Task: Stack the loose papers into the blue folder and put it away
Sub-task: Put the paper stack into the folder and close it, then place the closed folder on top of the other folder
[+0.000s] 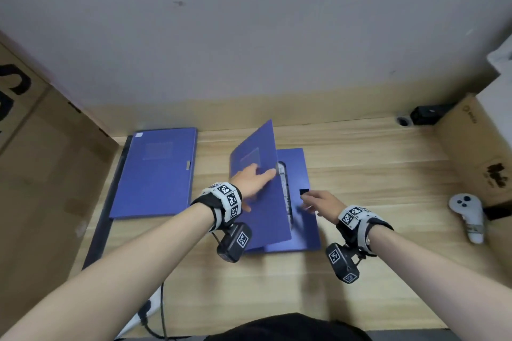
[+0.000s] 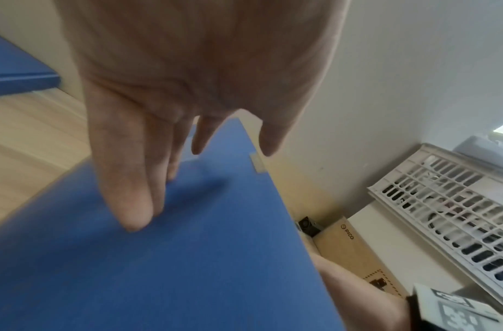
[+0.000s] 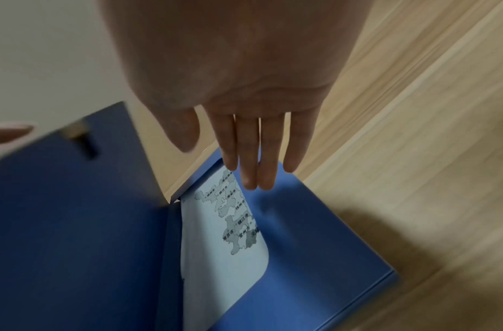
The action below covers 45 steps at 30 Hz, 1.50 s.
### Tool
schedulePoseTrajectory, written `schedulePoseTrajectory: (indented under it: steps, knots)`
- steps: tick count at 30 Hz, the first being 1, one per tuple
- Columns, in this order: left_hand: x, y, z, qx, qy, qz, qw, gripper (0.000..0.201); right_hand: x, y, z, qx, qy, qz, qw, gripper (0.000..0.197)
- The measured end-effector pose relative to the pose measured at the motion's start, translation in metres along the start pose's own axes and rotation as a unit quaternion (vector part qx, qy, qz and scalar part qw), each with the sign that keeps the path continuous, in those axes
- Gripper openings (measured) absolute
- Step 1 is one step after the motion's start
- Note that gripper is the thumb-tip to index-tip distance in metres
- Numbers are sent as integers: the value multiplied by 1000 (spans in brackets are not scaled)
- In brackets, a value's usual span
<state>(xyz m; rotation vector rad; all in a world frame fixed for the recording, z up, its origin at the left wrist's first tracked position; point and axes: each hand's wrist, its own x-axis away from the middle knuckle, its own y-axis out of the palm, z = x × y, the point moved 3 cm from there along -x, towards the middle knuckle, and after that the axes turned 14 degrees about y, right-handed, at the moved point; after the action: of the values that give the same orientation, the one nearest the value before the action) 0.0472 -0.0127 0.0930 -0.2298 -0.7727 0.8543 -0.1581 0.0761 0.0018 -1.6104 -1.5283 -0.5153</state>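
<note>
Our folder [image 1: 293,202] lies mid-tabletop, cover [image 1: 257,188] half raised, papers [image 3: 224,235] already inside. Our left hand [image 1: 253,180] presses flat, fingers straight, on the cover's outside; our right hand [image 1: 321,202] hovers loose over the open half, holding nothing. We judge the closing step is in hand: next, lower the cover squarely, then stow it. A second folder [image 1: 158,171] lies far left on the wooden tabletop [image 1: 374,174]; boxes [image 1: 41,174] flank us, with a plain wall [image 1: 249,36] beyond.

A light wooden desk [image 1: 360,174] is carrying my half-open blue folder [image 1: 302,171], a second closed folder [image 1: 158,174] and a white controller [image 1: 468,216].
</note>
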Motion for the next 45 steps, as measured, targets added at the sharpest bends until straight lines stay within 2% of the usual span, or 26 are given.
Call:
schedulePoseTrajectory:
  steps: [3, 5, 8, 10, 12, 14, 18, 24, 27, 31, 35, 37, 42, 45]
  knots:
    - [-15, 11, -7, -32, -6, -12, 999, 48, -1, 0, 2, -53, 13, -22, 998, 32]
    - [-24, 16, -20, -57, -9, -16, 998, 40, -7, -1, 7, -39, 4, -17, 999, 32]
    - [-33, 20, -48, -90, -32, -15, 995, 37, -17, -3, 16, 72, 4, 27, 997, 34]
    - [-37, 18, -71, -95, -60, -9, 994, 39, -23, -5, 19, 180, 13, 76, 981, 42]
    - [-45, 18, -96, -79, -88, 8, 993, 48, -30, -7, 23, 257, 41, 97, 961, 47]
    - [-48, 16, -112, -68, -100, 29, 992, 57, -34, -8, 26, 293, 59, 106, 949, 50]
    - [-54, 20, -130, -55, -109, 35, 992, 46, -41, -8, 26, 334, 75, 120, 932, 54]
    - [-63, 23, -136, -17, -109, 82, 991, 42, -49, -10, 21, 350, 98, 126, 923, 60]
    - [-68, 24, -137, 24, -123, 89, 988, 46, -56, -14, 15, 367, 94, 139, 915, 53]
    - [-72, 23, -141, 62, -140, 95, 984, 44, -67, -12, 18, 304, 81, 143, 938, 64]
    - [-79, 24, -151, 102, -151, 96, 979, 53, -71, -12, 20, 289, 69, 114, 948, 63]
    - [-78, 24, -149, 133, -152, 96, 975, 50, -71, -15, 17, 300, 70, 108, 945, 58]
    - [-65, 11, -135, 215, -108, 118, 963, 46, -68, -8, 5, 314, 67, 94, 942, 48]
    - [-52, -8, -137, 233, -88, 119, 961, 47, -60, 6, -7, 243, 63, 85, 964, 44]
